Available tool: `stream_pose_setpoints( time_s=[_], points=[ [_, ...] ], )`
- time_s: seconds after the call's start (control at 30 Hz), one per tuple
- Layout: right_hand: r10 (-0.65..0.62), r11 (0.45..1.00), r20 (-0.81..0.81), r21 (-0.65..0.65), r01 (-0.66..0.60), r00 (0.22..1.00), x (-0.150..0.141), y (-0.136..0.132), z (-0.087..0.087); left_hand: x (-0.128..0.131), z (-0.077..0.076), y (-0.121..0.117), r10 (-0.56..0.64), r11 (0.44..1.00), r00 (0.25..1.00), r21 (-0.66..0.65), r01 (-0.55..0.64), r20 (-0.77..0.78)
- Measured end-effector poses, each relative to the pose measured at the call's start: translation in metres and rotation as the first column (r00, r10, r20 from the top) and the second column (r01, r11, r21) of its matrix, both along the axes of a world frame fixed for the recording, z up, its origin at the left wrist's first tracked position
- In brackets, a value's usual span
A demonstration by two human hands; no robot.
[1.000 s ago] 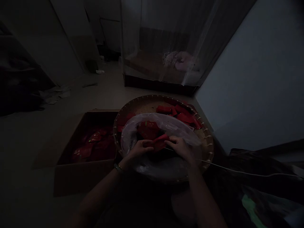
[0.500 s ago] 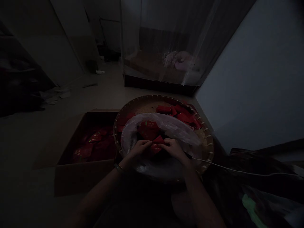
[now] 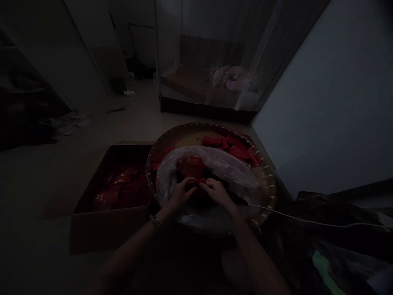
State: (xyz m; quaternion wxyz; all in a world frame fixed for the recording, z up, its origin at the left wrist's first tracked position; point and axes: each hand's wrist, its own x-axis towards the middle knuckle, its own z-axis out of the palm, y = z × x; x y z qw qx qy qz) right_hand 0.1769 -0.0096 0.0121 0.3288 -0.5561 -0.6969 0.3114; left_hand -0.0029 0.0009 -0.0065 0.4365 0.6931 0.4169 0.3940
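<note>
Between them, my left hand (image 3: 184, 191) and my right hand (image 3: 215, 191) pinch a small red packet (image 3: 201, 180), perhaps an envelope, at its two sides. My fingers cover most of it. Just beyond lies a larger red packet (image 3: 193, 166) with gold marks, inside an opened clear plastic bag (image 3: 229, 162). The bag rests on a round woven bamboo tray (image 3: 181, 135). A dark bar-shaped object (image 3: 238, 198) with a white cord lies beside my right hand. The room is very dim, so fine details are lost.
Several red packets (image 3: 239, 151) lie along the tray's far right side. Left of the tray stands a cardboard box (image 3: 104, 219) holding more red packets. The white cord (image 3: 307, 221) runs off to the right. A netted bed (image 3: 208, 90) and a wall (image 3: 325, 106) stand beyond.
My hands have drawn closer together and slightly up. Less of the red packet shows between them now, and the dark bar by my right hand is more exposed.
</note>
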Motion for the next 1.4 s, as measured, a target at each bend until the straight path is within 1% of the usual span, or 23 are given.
stream_pose_setpoints(
  time_s=[0.03,0.07,0.1,0.17,0.23,0.3,0.43,0.53,0.6,0.73,0.8,0.87,0.93,0.97,1.03,1.07,1.13,1.2,1.3,1.37,1.4],
  points=[
    [0.007,1.0,0.031,0.015,-0.008,0.999,0.0,-0.001,0.001,-0.001,0.0,0.001,0.043,0.995,0.998,0.09,-0.04,-0.037],
    [0.012,1.0,0.076,0.028,-0.014,0.997,0.0,-0.002,0.002,-0.001,0.0,0.002,0.083,0.979,0.994,0.191,-0.067,-0.075],
    [0.02,0.999,0.129,0.036,-0.025,0.992,-0.001,-0.004,0.004,-0.002,0.0,0.003,0.11,0.953,0.987,0.293,-0.071,-0.116],
    [0.06,0.997,0.228,0.033,-0.069,0.972,-0.005,-0.008,0.008,-0.004,-0.002,0.005,0.112,0.896,0.974,0.445,-0.012,-0.199],
    [0.122,0.992,0.275,0.006,-0.128,0.954,-0.008,-0.012,0.012,-0.007,-0.004,0.006,0.071,0.861,0.964,0.504,0.071,-0.256],
    [0.186,0.983,0.26,-0.037,-0.183,0.948,-0.01,-0.015,0.015,-0.01,-0.002,0.004,0.03,0.852,0.965,0.511,0.111,-0.259],
    [0.273,0.958,0.113,-0.126,-0.259,0.955,-0.007,-0.013,0.018,-0.013,0.011,-0.003,-0.022,0.863,0.965,0.483,0.15,-0.26],
    [0.3,0.942,0.047,-0.172,-0.288,0.953,-0.003,-0.007,0.017,-0.01,0.017,-0.007,-0.091,0.86,0.943,0.452,0.237,-0.321],
    [0.293,0.942,0.053,-0.186,-0.279,0.955,-0.003,-0.004,0.018,-0.008,0.015,-0.005,-0.107,0.852,0.935,0.453,0.262,-0.338],
    [0.24,0.957,0.091,-0.19,-0.22,0.967,-0.004,-0.001,0.019,-0.007,0.004,0.001,-0.04,0.851,0.943,0.483,0.205,-0.33],
    [0.191,0.97,0.073,-0.169,-0.177,0.979,-0.002,-0.001,0.017,-0.008,-0.001,0.003,-0.014,0.841,0.938,0.504,0.198,-0.346],
    [0.113,0.981,-0.002,-0.156,-0.112,0.994,0.002,-0.002,0.013,-0.011,-0.003,0.005,0.005,0.823,0.93,0.53,0.205,-0.368],
    [0.002,0.982,-0.083,-0.188,-0.017,0.997,0.007,-0.004,0.006,-0.013,-0.004,0.006,0.031,0.807,0.927,0.556,0.197,-0.374],
    [-0.049,0.977,-0.09,-0.21,0.029,0.995,0.01,-0.005,0.002,-0.014,-0.005,0.007,0.049,0.803,0.928,0.567,0.183,-0.37],
    [-0.083,0.976,-0.015,-0.204,0.078,0.996,0.015,-0.008,-0.005,-0.015,-0.005,0.008,0.088,0.802,0.93,0.578,0.147,-0.358],
    [-0.065,0.981,0.055,-0.178,0.074,0.996,0.015,-0.009,-0.009,-0.016,-0.005,0.009,0.105,0.806,0.928,0.578,0.131,-0.357],
    [0.0,0.992,0.205,-0.126,0.026,0.979,0.013,-0.011,-0.015,-0.016,-0.005,0.01,0.134,0.813,0.925,0.573,0.103,-0.356],
    [0.038,0.993,0.337,-0.114,0.001,0.941,0.007,-0.012,-0.018,-0.016,-0.004,0.011,0.143,0.82,0.929,0.566,0.082,-0.342],
    [0.048,0.99,0.516,-0.139,0.029,0.855,-0.006,-0.011,-0.02,-0.015,0.002,0.01,0.105,0.849,0.95,0.524,0.07,-0.296],
    [0.047,0.986,0.598,-0.154,0.057,0.8,-0.013,-0.011,-0.019,-0.012,0.007,0.01,0.062,0.88,0.958,0.468,0.08,-0.281],
    [0.045,0.985,0.618,-0.158,0.068,0.785,-0.015,-0.01,-0.019,-0.011,0.009,0.01,0.053,0.893,0.96,0.443,0.079,-0.276]
  ],
)
